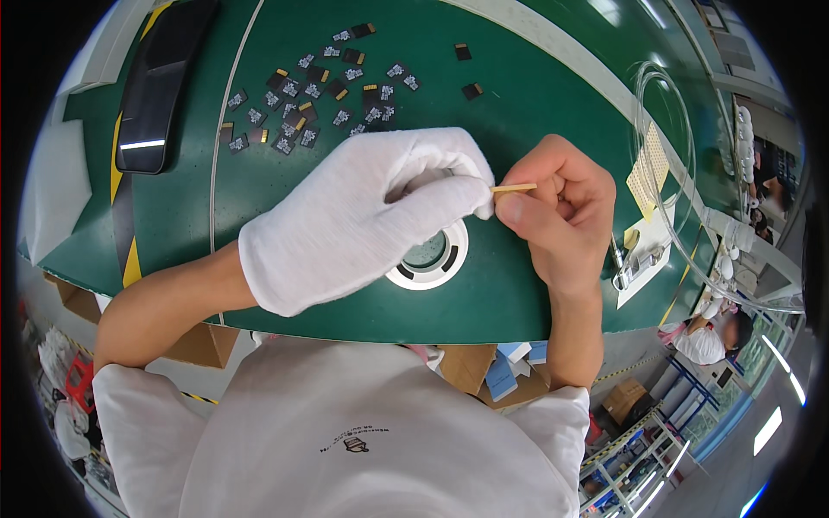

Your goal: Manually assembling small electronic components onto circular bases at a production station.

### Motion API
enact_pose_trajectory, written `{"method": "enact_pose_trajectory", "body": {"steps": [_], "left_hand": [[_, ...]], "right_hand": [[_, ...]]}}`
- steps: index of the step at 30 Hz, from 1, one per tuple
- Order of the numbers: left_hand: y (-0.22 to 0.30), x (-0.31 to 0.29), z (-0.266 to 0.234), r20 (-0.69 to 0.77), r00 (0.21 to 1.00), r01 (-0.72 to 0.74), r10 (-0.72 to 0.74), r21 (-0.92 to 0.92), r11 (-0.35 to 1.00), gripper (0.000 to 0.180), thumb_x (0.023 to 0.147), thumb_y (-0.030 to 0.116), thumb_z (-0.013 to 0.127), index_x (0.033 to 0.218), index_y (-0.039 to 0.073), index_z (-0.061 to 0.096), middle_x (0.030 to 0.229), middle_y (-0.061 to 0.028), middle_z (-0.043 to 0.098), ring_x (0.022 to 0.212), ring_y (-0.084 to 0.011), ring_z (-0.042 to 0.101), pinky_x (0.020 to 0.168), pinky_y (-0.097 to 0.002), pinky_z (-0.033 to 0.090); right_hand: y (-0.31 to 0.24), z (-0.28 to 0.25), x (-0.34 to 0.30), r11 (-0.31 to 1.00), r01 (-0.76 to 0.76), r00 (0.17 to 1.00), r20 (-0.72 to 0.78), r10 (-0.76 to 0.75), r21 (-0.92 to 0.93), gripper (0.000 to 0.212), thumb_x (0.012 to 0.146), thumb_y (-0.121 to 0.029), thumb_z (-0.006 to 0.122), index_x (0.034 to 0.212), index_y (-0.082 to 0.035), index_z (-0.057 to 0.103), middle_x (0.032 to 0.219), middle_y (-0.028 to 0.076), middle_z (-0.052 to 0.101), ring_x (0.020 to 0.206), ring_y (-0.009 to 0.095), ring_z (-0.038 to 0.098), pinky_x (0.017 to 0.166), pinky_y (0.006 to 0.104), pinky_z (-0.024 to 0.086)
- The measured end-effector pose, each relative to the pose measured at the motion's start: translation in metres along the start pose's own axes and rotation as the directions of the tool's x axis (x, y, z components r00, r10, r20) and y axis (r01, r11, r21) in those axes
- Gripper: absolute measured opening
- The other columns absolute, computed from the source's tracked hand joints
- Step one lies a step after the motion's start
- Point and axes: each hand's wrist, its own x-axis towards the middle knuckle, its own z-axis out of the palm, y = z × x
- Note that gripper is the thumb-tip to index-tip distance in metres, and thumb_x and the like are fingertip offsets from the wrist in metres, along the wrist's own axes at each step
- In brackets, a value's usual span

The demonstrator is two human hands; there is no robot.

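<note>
My left hand (380, 211), in a white glove, is closed with its thumb and fingertips pressed together. It meets my bare right hand (557, 211) over the middle of the table. A thin tan strip (518, 187) shows between the two hands, pinched by my right thumb and fingers. Its left end touches the gloved fingertips, and whether they grip it too is hard to see. Beyond the glove, small black memory cards (343, 116) lie scattered, some with gold contacts up. Partly behind my left hand rests a white ring (458, 250) with dark pads.
A black phone (164, 86) lies at the left of the green table (553, 95). On the right are a looped clear tube (640, 104), a yellow dotted sheet (643, 177) and a white card (639, 281) with small metal parts. Open cartons stand below the near edge.
</note>
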Motion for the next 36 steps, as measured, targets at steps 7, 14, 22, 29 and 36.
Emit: {"method": "enact_pose_trajectory", "body": {"steps": [7, 14, 22, 29, 36], "left_hand": [[-0.002, 0.003, -0.004, -0.042, 0.997, -0.066, 0.068, 0.051, 0.996, 0.017, 0.103, 0.015, 0.052, 0.103, 0.001, 0.062, 0.092, 0.0003, 0.063, 0.081, -0.0035, 0.055, 0.073, -0.0217, 0.046], [0.001, 0.003, 0.0, -0.116, 0.993, -0.016, 0.02, 0.037, 0.999, 0.015, 0.101, 0.014, 0.056, 0.101, 0.002, 0.064, 0.086, 0.0022, 0.062, 0.077, -0.002, 0.054, 0.068, -0.0203, 0.044], [0.001, 0.003, 0.003, -0.168, 0.986, -0.005, 0.01, 0.03, 1.0, 0.012, 0.099, 0.011, 0.059, 0.1, 0.001, 0.065, 0.083, 0.0034, 0.06, 0.076, -0.0012, 0.052, 0.067, -0.0202, 0.043], [-0.003, 0.001, 0.003, -0.136, 0.99, -0.026, 0.036, 0.074, 0.997, 0.013, 0.1, 0.011, 0.057, 0.101, 0.001, 0.065, 0.085, 0.0024, 0.061, 0.078, -0.0015, 0.053, 0.069, -0.0202, 0.045], [-0.006, 0.004, 0.002, -0.107, 0.984, -0.126, 0.14, 0.122, 0.984, 0.015, 0.101, 0.011, 0.054, 0.101, 0.0, 0.064, 0.087, 0.0022, 0.061, 0.08, -0.0026, 0.053, 0.072, -0.0211, 0.045]], "right_hand": [[0.0, 0.0, 0.0, 0.999, -0.014, 1.0, -0.007, 0.014, 0.045, 0.012, 0.082, 0.011, 0.07, 0.089, 0.003, 0.066, 0.059, -0.009, 0.041, 0.054, -0.002, 0.034, 0.052, 0.0183, 0.027], [-0.008, 0.008, 0.001, 0.99, -0.103, 0.991, -0.1, 0.093, -0.097, 0.014, 0.084, 0.0, 0.069, 0.097, 0.005, 0.065, 0.061, -0.008, 0.044, 0.055, -0.001, 0.035, 0.052, 0.0171, 0.028], [-0.009, 0.012, 0.001, 0.982, -0.072, 0.99, -0.135, 0.048, -0.177, 0.017, 0.083, 0.0, 0.074, 0.098, 0.004, 0.067, 0.061, -0.011, 0.039, 0.055, -0.002, 0.032, 0.053, 0.0157, 0.026], [-0.007, 0.008, 0.001, 0.981, -0.099, 0.99, -0.116, 0.08, -0.166, 0.014, 0.081, 0.0, 0.074, 0.094, 0.004, 0.068, 0.059, -0.011, 0.039, 0.054, -0.002, 0.032, 0.053, 0.0165, 0.027], [-0.001, 0.004, 0.001, 0.994, -0.089, 0.994, -0.066, 0.085, -0.064, 0.015, 0.081, 0.009, 0.073, 0.094, 0.003, 0.07, 0.059, -0.012, 0.033, 0.054, -0.002, 0.03, 0.051, 0.0189, 0.023]]}}
